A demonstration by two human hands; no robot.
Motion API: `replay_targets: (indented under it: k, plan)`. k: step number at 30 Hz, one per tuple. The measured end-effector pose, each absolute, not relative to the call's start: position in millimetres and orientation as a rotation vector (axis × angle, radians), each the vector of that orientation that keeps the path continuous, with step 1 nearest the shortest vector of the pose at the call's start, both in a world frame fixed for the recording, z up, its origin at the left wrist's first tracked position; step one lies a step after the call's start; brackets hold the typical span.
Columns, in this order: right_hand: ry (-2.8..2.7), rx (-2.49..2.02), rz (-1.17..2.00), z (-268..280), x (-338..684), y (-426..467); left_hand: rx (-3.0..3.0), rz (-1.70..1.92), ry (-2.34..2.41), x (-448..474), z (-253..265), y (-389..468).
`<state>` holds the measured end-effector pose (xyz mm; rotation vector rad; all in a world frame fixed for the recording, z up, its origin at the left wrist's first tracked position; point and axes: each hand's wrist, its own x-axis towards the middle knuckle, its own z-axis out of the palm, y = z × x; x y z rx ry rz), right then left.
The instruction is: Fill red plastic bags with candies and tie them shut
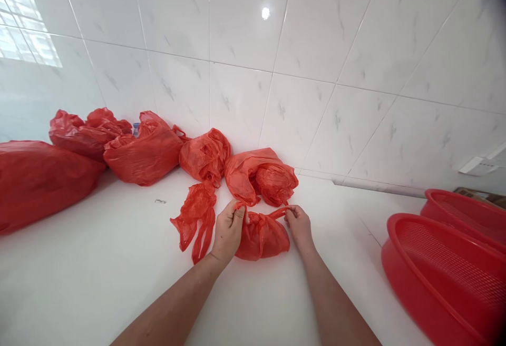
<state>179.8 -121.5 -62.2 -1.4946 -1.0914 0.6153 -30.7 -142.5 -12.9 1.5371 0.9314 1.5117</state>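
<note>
A small, filled red plastic bag [264, 240] rests on the white table between my two hands. My left hand [230, 230] is closed around the bunched plastic at its upper left. Between the fingertips of my right hand [298, 225], a twisted handle of the same bag is pinched and pulled out to the right. What the bag contains is hidden by the plastic. Beside my left wrist, a limp, crumpled red plastic bag [195, 214] lies with its handles trailing toward me.
Several more red bags line the tiled wall [245, 98], among them a rounded bag [205, 154], a folded bag [263, 172] and a large bulging bag [43, 183] at far left. Two red plastic baskets [415, 262] stand at the right. A socket [478, 166] is on the wall.
</note>
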Motion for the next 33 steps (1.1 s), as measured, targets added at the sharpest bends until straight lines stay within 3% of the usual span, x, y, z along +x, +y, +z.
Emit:
replay_targets:
  k: [13,33]
  plan:
    - [-1.324,-1.288,0.903,-45.2,163.5,-151.2,2.217,0.851,0.868,-57.8,-28.3,-115.0]
    - [-0.918,-1.039,1.157,-45.2,145.5,-159.1,2.361,1.183,0.912,-49.9,-27.7,-119.7]
